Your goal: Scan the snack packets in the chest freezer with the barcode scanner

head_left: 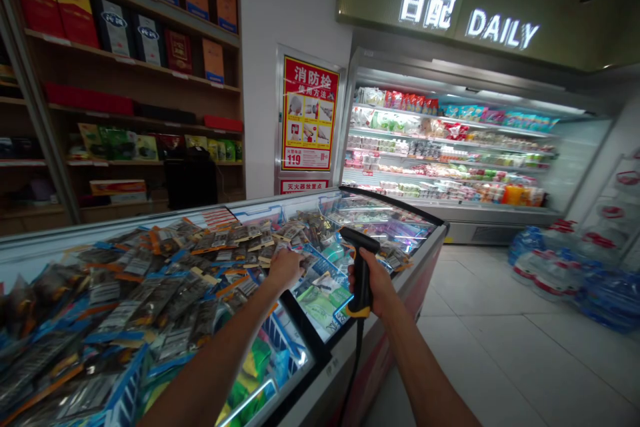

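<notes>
My right hand [375, 280] is wrapped round the grip of a black and yellow handheld barcode scanner [361, 273], held upright above the freezer's near edge. A black cable [357, 353] hangs from its base. My left hand [286, 270] is closed, low over the pile, at the edge of several small dark packets with white labels [220, 240]. Its fingertips are hidden, so what it grips cannot be made out. The packets, with orange and blue trim, lie spread over the glass top of a chest freezer [325, 353].
Blue baskets and green bags [323, 303] show through the freezer glass. Shelves with boxes [175, 53] stand at the left. An open refrigerated case [450, 147] stands at the back. Bundled water bottles [555, 267] sit on the tiled floor [490, 347] at the right.
</notes>
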A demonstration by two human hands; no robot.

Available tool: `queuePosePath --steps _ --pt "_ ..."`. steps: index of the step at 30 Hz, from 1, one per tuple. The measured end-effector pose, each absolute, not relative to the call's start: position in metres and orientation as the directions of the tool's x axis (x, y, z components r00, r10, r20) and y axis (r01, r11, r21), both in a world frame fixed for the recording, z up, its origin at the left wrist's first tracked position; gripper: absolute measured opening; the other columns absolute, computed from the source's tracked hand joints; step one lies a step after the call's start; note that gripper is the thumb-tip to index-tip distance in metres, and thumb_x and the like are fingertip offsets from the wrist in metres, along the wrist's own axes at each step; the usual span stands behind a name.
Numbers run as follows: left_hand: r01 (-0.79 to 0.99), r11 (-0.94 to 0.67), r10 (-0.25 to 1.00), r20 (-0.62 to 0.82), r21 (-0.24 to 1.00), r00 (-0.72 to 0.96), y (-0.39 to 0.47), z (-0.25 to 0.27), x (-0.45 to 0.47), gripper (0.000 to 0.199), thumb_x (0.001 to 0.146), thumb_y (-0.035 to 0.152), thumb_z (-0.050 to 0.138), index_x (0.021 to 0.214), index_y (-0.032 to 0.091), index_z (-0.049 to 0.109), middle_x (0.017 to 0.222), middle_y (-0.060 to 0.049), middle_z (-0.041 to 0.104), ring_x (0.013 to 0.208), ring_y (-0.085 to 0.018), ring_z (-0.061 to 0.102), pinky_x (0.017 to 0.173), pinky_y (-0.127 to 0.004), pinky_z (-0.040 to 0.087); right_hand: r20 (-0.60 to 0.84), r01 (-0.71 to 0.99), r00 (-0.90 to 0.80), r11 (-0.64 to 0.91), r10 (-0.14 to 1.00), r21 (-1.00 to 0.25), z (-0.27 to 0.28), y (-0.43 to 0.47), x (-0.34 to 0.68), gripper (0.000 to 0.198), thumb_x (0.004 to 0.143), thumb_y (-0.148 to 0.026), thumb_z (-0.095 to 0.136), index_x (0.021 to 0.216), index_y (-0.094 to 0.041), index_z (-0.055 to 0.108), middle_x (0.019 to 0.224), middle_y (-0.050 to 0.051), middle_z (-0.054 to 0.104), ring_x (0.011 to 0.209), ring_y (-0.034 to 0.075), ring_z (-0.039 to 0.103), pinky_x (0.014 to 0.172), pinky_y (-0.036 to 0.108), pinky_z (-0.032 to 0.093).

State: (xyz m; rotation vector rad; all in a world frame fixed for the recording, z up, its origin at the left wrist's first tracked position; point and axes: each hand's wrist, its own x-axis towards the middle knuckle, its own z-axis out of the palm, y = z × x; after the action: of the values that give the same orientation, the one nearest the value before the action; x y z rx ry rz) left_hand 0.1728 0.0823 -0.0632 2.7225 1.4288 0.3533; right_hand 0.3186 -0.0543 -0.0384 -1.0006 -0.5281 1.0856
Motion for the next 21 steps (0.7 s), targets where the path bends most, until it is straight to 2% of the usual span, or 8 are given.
queuePosePath --steps 3,6,8,10,12,15,18,21 --pt "0.777 -0.592 0.803 0.227 0.212 0.551 0.084 -0.071 0.179 0.029 0.072 0.022 0.054 0.1 0.019 0.061 0.107 -0.009 0.061 0.102 -0.023 0.053 0.085 -0.033 0.038 -0.105 -0.47 0.411 0.112 0.906 -0.875 -0.038 -0.056 0.32 0.027 0.071 -0.042 0.056 0.08 -0.017 0.053 0.05 -0.002 0.055 0.038 0.01 0.048 0.034 0.021 0.039" --pt "0.835 -0.505 0.856 0.253 0.218 0.452 0.086 -0.079 0.183 0.043 0.071 0.032 0.056 0.111 0.014 0.054 0.113 -0.015 0.057 0.107 -0.028 0.049 0.086 -0.037 0.037 -0.108 -0.477 0.399 0.106 0.91 -0.872 -0.038 -0.058 0.321 0.027 0.07 -0.042 0.056 0.079 -0.017 0.053 0.05 -0.002 0.054 0.038 0.01 0.048 0.034 0.021 0.039" --pt "0.859 -0.472 0.875 0.229 0.198 0.428 0.087 -0.082 0.185 0.044 0.072 0.038 0.056 0.108 0.014 0.054 0.11 -0.016 0.058 0.108 -0.03 0.048 0.086 -0.042 0.036 -0.113 -0.477 0.397 0.099 0.911 -0.873 -0.039 -0.059 0.32 0.027 0.07 -0.043 0.057 0.078 -0.017 0.053 0.049 -0.002 0.054 0.038 0.01 0.048 0.034 0.021 0.039" --pt "0.853 -0.472 0.878 0.212 0.221 0.43 0.088 -0.083 0.188 0.041 0.071 0.036 0.057 0.106 0.015 0.054 0.107 -0.015 0.06 0.107 -0.029 0.05 0.086 -0.042 0.036 -0.116 -0.47 0.398 0.094 0.91 -0.877 -0.039 -0.059 0.319 0.028 0.069 -0.043 0.057 0.078 -0.017 0.053 0.049 -0.002 0.055 0.038 0.01 0.048 0.034 0.021 0.039" --pt "0.808 -0.495 0.867 0.242 0.318 0.436 0.093 -0.083 0.191 0.042 0.07 0.026 0.058 0.11 0.016 0.051 0.111 -0.013 0.058 0.106 -0.025 0.051 0.087 -0.037 0.037 -0.118 -0.464 0.39 0.084 0.913 -0.882 -0.039 -0.058 0.317 0.029 0.069 -0.044 0.057 0.079 -0.017 0.053 0.049 -0.002 0.055 0.037 0.01 0.048 0.034 0.021 0.039" --pt "0.678 -0.508 0.861 0.348 0.531 0.372 0.103 -0.08 0.195 0.048 0.068 0.012 0.056 0.115 0.014 0.047 0.116 -0.011 0.055 0.106 -0.019 0.051 0.086 -0.028 0.038 -0.122 -0.457 0.364 0.063 0.923 -0.887 -0.038 -0.056 0.315 0.031 0.069 -0.045 0.057 0.08 -0.017 0.053 0.049 -0.002 0.055 0.037 0.01 0.048 0.034 0.022 0.039" --pt "0.548 -0.45 0.893 0.371 0.705 0.255 0.112 -0.076 0.2 0.045 0.067 0.01 0.057 0.111 0.014 0.049 0.111 -0.01 0.058 0.102 -0.018 0.054 0.085 -0.027 0.04 -0.12 -0.457 0.345 0.055 0.931 -0.888 -0.037 -0.053 0.312 0.033 0.068 -0.046 0.057 0.081 -0.016 0.053 0.05 -0.002 0.055 0.037 0.011 0.048 0.034 0.022 0.039" --pt "0.431 -0.396 0.918 0.349 0.811 0.186 0.117 -0.077 0.207 0.041 0.068 0.012 0.057 0.109 0.014 0.05 0.108 -0.009 0.059 0.098 -0.018 0.056 0.08 -0.027 0.043 -0.122 -0.459 0.339 0.051 0.933 -0.887 -0.036 -0.051 0.309 0.033 0.067 -0.047 0.057 0.08 -0.016 0.053 0.049 -0.002 0.055 0.037 0.011 0.048 0.034 0.022 0.039"
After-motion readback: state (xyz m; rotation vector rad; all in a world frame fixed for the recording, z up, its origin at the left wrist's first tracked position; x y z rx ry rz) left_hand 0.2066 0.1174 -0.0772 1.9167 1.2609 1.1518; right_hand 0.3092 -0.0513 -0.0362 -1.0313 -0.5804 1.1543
